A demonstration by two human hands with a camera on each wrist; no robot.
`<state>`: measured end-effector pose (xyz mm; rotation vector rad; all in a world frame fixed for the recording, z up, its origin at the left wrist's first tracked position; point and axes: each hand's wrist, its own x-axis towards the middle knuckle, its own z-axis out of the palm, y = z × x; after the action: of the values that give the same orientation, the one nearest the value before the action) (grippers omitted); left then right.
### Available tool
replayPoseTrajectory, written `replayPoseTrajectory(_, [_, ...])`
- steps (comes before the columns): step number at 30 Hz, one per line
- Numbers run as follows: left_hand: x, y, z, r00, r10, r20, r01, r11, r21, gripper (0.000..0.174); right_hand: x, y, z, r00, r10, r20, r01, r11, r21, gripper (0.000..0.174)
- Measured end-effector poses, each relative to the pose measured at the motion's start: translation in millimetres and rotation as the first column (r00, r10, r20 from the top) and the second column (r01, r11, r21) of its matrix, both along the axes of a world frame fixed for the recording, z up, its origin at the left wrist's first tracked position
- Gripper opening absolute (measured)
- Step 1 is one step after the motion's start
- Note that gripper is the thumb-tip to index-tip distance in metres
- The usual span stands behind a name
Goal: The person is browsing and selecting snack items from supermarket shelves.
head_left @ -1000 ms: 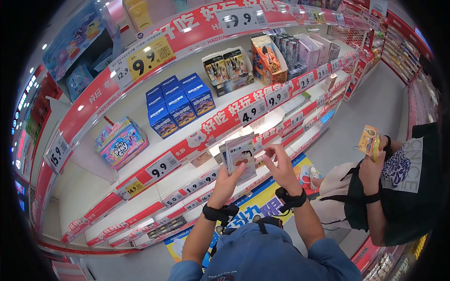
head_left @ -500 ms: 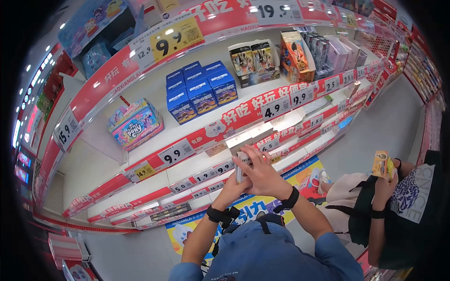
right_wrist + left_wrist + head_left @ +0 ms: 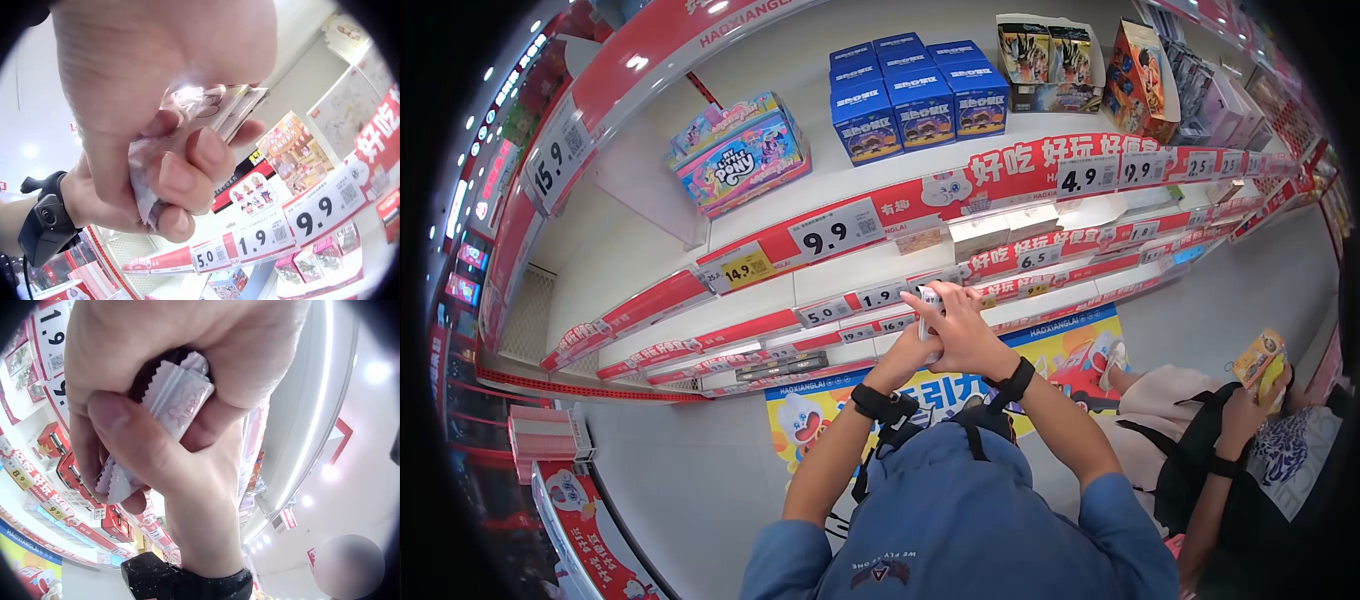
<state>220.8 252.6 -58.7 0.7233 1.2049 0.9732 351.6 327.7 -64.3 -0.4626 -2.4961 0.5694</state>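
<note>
A small stack of shiny, pale sachets (image 3: 185, 403) with zigzag-cut ends sits between my two hands, in front of the shelves. My left hand (image 3: 907, 362) grips the stack from below; in the right wrist view its fingers (image 3: 190, 164) curl round the sachets. Over the top comes my right hand (image 3: 962, 328), with its thumb lying across the sachets in the left wrist view and its fingers behind them. A pinkish print shows on the end of one sachet. Most of the stack is hidden by the hands in the head view.
Blue boxes (image 3: 922, 112), a My Little Pony box (image 3: 745, 160) and card-pack displays (image 3: 1055, 98) stand on the shelf ahead. Price-tag strips (image 3: 830, 235) edge the shelves. At my right another person (image 3: 1200, 440) holds a yellow-orange package (image 3: 1260, 358).
My right hand has come over from the right and closed on the sachets, covering most of them. The head view has shifted, so the shelf goods appear higher and further right.
</note>
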Motion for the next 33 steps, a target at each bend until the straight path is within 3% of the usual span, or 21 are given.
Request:
replayPoseTrajectory(4, [-23.8, -10.6, -34.0, 0.998, 0.03, 0.047, -0.032, 0.999, 0.032, 0.046, -10.5, -5.0, -1.0, 0.996, 0.062, 0.067, -0.057, 0.995, -0.076, 0.111])
replayPoseTrajectory(7, [-45.4, -19.0, -26.3, 0.941, 0.226, 0.253, -0.218, 0.974, -0.061, 0.04, -18.0, -3.7, -19.8, 0.992, -0.086, -0.09, 0.056, 0.954, -0.295, 0.113])
replayPoseTrajectory(8, [-58.6, -21.6, -39.1, 0.918, 0.239, 0.315, -0.255, 0.967, 0.011, 0.037, -18.7, -4.9, -16.0, 0.977, -0.198, -0.084, 0.167, 0.944, -0.285, 0.093])
replayPoseTrajectory(10, [-71.8, -23.7, -38.3, 0.856, 0.337, 0.393, -0.361, 0.933, -0.014, 0.04, -28.5, -0.5, -51.5, 0.995, -0.101, 0.027, 0.092, 0.718, -0.69, 0.072])
replayPoseTrajectory(11, [-74.7, -22.3, -35.3, 0.798, 0.37, 0.476, -0.412, 0.911, -0.017, 0.042, -37.5, 2.1, -62.5, 0.998, -0.032, 0.054, 0.063, 0.544, -0.837, 0.063])
replayPoseTrajectory(13, [-81.9, -18.4, -48.6, 0.813, 0.361, 0.457, -0.426, 0.904, 0.044, 0.042, -57.5, -6.0, -55.7, 0.996, -0.044, -0.073, -0.066, 0.139, -0.988, 0.04])
replayPoseTrajectory(15, [-82.5, -12.9, -60.3, 0.759, 0.423, 0.496, -0.487, 0.873, 0.0, 0.041, -76.3, -4.2, -67.7, 0.974, -0.117, -0.196, -0.184, 0.103, -0.977, 0.031])
replayPoseTrajectory(17, [-88.2, -14.3, -70.8, 0.785, 0.442, 0.434, -0.496, 0.868, 0.012, 0.042, -88.3, -6.5, -74.7, 0.95, -0.234, -0.206, -0.206, 0.025, -0.978, 0.027])
replayPoseTrajectory(19, [-105.0, -21.5, -86.6, 0.823, 0.47, 0.32, -0.494, 0.87, -0.007, 0.042, -90.9, -1.5, -79.5, 0.951, -0.222, -0.215, -0.186, 0.145, -0.972, 0.025])
replayPoseTrajectory(20, [-118.8, -27.7, -78.1, 0.779, 0.48, 0.404, -0.526, 0.85, 0.005, 0.04, -88.6, 3.7, -80.3, 0.963, -0.218, -0.16, -0.101, 0.256, -0.961, 0.024])
replayPoseTrajectory(23, [-171.6, -41.4, -67.0, 0.923, 0.384, 0.001, -0.376, 0.905, 0.198, 0.043, -89.4, 15.2, -63.4, 0.981, -0.194, 0.019, 0.126, 0.551, -0.825, 0.024])
replayPoseTrajectory(24, [-184.4, -41.3, -63.7, 0.929, 0.332, -0.164, -0.292, 0.928, 0.23, 0.041, -96.9, 15.5, -54.3, 0.98, -0.196, -0.046, 0.116, 0.736, -0.667, 0.023])
replayPoseTrajectory(26, [-208.4, -31.1, -57.7, 0.849, 0.223, -0.479, -0.111, 0.962, 0.251, 0.038, -120.0, 19.6, -32.5, 0.979, -0.17, -0.11, 0.114, 0.912, -0.394, 0.019])
replayPoseTrajectory(28, [-232.4, -20.5, -63.2, 0.705, 0.279, -0.652, -0.073, 0.943, 0.326, 0.039, -142.2, 25.6, -17.9, 0.988, -0.138, -0.076, 0.122, 0.976, -0.182, 0.014])
replayPoseTrajectory(31, [-243.3, -8.5, -70.5, 0.506, 0.38, -0.774, -0.088, 0.916, 0.392, 0.036, -177.2, 44.5, -51.7, 0.993, -0.112, 0.028, 0.109, 0.99, 0.085, 0.014])
replayPoseTrajectory(33, [-252.6, -1.7, -92.3, 0.403, 0.356, -0.843, -0.074, 0.931, 0.357, 0.037, -195.1, 46.9, -78.7, 0.986, -0.164, 0.009, 0.164, 0.98, -0.113, 0.016])
